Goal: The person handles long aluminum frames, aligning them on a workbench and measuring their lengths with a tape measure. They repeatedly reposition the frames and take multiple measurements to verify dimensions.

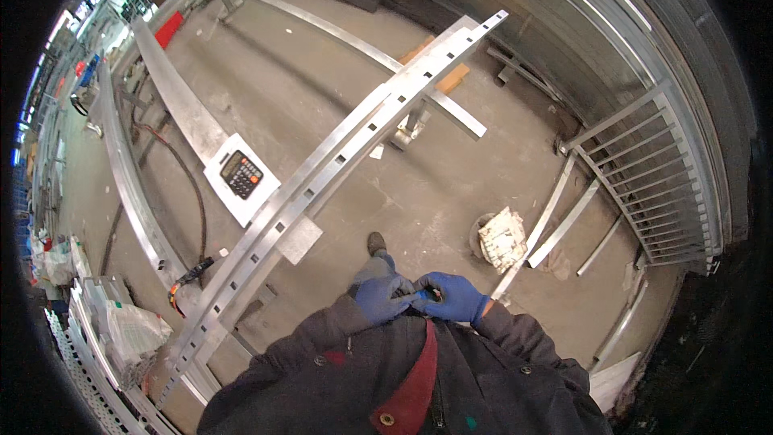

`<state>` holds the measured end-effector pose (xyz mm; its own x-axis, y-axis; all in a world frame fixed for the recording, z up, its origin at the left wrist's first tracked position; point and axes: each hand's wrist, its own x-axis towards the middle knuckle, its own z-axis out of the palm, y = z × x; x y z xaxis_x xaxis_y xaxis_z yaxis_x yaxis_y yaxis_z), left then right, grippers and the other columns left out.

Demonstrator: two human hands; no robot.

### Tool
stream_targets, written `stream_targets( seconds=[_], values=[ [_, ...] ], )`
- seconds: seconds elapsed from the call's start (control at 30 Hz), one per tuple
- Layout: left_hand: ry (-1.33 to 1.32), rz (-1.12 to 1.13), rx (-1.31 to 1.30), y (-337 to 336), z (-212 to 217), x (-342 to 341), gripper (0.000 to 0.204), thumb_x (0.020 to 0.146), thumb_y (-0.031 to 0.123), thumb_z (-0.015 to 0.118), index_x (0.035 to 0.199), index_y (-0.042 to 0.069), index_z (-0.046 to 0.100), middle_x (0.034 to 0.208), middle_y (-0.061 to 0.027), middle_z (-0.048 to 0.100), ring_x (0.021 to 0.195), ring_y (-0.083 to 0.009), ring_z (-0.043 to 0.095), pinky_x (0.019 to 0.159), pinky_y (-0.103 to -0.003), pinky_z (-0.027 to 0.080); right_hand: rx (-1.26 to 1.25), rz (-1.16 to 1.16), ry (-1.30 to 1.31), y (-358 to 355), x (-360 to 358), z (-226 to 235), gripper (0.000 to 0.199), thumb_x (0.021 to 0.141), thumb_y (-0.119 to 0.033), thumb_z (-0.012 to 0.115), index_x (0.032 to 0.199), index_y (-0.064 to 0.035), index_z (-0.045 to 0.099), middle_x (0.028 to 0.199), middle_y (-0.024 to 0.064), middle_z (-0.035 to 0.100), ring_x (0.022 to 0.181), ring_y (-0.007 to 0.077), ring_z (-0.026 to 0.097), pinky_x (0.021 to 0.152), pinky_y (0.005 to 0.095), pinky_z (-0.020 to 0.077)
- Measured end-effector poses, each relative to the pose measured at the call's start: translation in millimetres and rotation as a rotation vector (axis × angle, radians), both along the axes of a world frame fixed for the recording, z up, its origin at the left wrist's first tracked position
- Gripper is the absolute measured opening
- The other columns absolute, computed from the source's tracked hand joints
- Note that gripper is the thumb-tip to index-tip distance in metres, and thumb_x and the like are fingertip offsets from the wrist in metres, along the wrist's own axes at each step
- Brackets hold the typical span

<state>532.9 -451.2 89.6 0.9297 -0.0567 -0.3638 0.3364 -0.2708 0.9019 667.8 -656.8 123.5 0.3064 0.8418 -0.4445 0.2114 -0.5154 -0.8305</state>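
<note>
My left hand [384, 298] and my right hand [456, 296], both in blue gloves, meet in front of my dark jacket [386, 387]. Their fingers are pinched together, touching at the fingertips. Something small and dark may be between them, but the gloves hide it. Ahead and to the left, a long metal rail with square holes [354, 141] runs diagonally across other bars, apart from my hands. A black calculator [241, 175] lies on a white sheet [262, 193] beside the rail.
A stool-like thing with a whitish crumpled cover [503, 240] stands right of my hands. Loose metal bars [564, 225] and a slatted metal frame [640, 181] are farther right. A cordless-tool-like object [193, 272] lies left of the rail. Dark cable [193, 185] trails across the floor.
</note>
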Motion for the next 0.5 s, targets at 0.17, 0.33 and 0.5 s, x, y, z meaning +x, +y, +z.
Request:
stream_targets(
  seconds=[0.17,0.33,0.5],
  values=[
    [0.085,0.117,0.014,25,4,110,0.032,0.093,0.034,0.082,0.101,0.005,0.074,0.092,-0.0140,0.073,0.092,-0.0260,0.074,0.081,-0.038,0.058,0.059,0.032,0.027,30,110,2,0.055,0.092,-0.047,0.078,0.128,-0.0073,0.067,0.116,0.0180,0.071,0.109,0.0324,0.070,0.092,0.0409,0.0550],
    [0.224,0.375,-0.210,46,-1,200,0.035,0.097,0.033,0.078,0.104,0.000,0.071,0.087,-0.0117,0.075,0.074,-0.0168,0.070,0.067,-0.033,0.057,0.095,0.110,-0.056,72,215,0,0.059,0.093,-0.045,0.077,0.135,-0.0061,0.064,0.121,0.0191,0.072,0.106,0.0337,0.072,0.094,0.0409,0.0557],
    [0.304,0.698,-0.422,37,-42,270,0.025,0.101,0.021,0.071,0.106,-0.003,0.068,0.083,-0.0100,0.072,0.068,-0.0147,0.068,0.062,-0.029,0.055,0.017,0.537,-0.154,83,372,-59,0.049,0.089,-0.039,0.077,0.126,-0.0079,0.069,0.104,0.0165,0.077,0.096,0.0352,0.075,0.090,0.0419,0.0575]
  ],
)
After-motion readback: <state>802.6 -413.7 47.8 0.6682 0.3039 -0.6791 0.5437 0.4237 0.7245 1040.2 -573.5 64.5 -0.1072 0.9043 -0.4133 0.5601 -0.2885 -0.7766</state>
